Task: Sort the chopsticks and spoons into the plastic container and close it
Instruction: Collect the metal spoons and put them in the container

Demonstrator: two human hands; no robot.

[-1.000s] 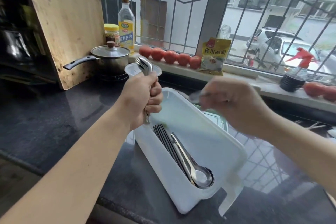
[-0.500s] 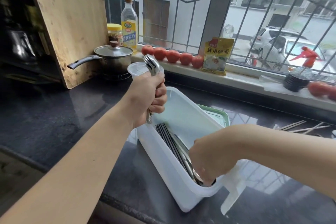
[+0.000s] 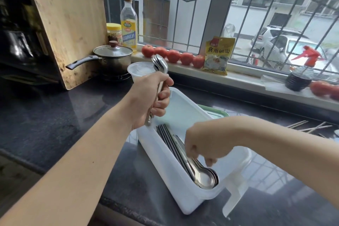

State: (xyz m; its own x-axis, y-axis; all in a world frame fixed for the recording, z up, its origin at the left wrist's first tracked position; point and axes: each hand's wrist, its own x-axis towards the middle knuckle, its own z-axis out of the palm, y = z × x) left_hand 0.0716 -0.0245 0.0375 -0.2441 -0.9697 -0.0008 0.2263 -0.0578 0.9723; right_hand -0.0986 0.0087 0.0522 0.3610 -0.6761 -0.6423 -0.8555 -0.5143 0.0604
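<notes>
A white plastic container (image 3: 165, 163) stands open on the dark counter. Dark chopsticks (image 3: 165, 134) lie along its left side, and beside them rest stacked steel spoons (image 3: 205, 178) with their bowls at the near end. My left hand (image 3: 152, 97) hovers over the container's far left corner, gripping a bundle of spoons (image 3: 160, 63) upright, bowls on top. My right hand (image 3: 201, 145) is inside the container just above the lying spoons' handles, fingers loose and pointing down. A green-rimmed lid (image 3: 218, 113) lies behind the container. Wooden chopsticks (image 3: 308, 126) lie on the counter at the right.
A lidded saucepan (image 3: 113, 57) and a round plastic tub (image 3: 141, 69) sit behind my left hand. A wooden cutting board (image 3: 64, 24) leans at the back left. On the windowsill are tomatoes (image 3: 173, 56), a bottle (image 3: 129, 24), a yellow packet (image 3: 218, 57) and a spray bottle (image 3: 302, 71).
My right hand came down from above the container, laid a spoon on the stack inside, and has now lifted slightly off it. My left hand kept its bundle still.
</notes>
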